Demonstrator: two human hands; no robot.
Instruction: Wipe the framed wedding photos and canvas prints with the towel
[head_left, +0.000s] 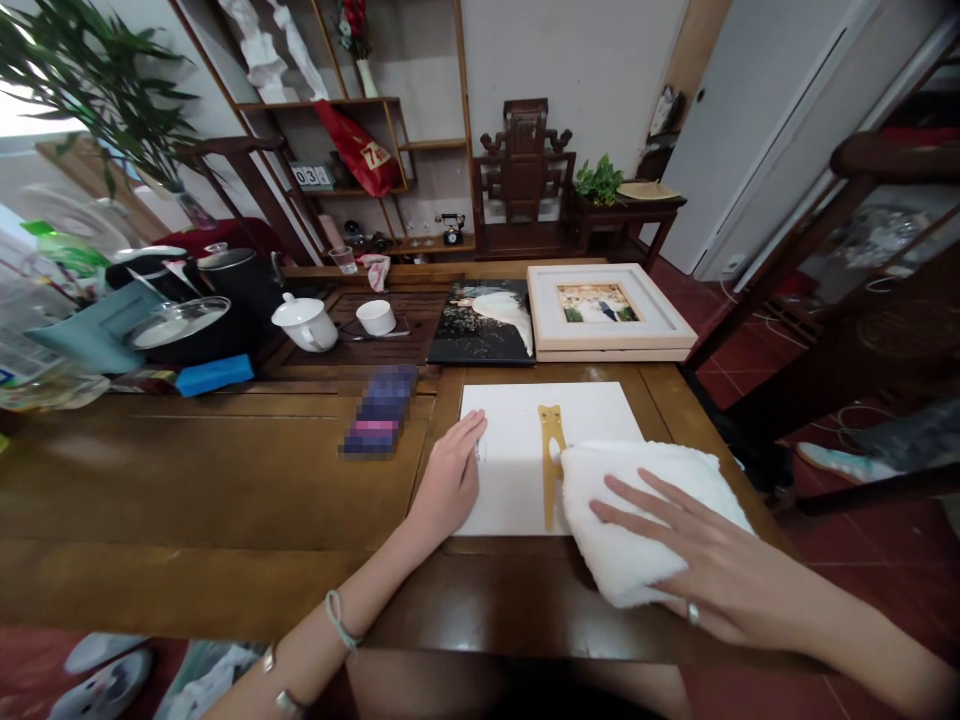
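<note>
A white board (502, 500) lies flat on the wooden table, with a gold strip-shaped piece (549, 470), probably a metal stand leg, running down its middle. My left hand (452, 475) rests along the board's left edge, fingers stretched out and nothing in it. Under my right hand (686, 540) is a folded white cloth (630, 560); the fingers are spread flat on top, pressing it over the board's right part and the table's front edge. The cloth hides the board's lower right corner.
Behind the board lie a dark photo panel (480, 335) and a framed photo (611, 345). To the left are a blurred purple item (379, 410), a lidded white teacup (305, 325), a small white cup (376, 318) and a blue box (215, 375). A wooden chair (847, 260) stands right.
</note>
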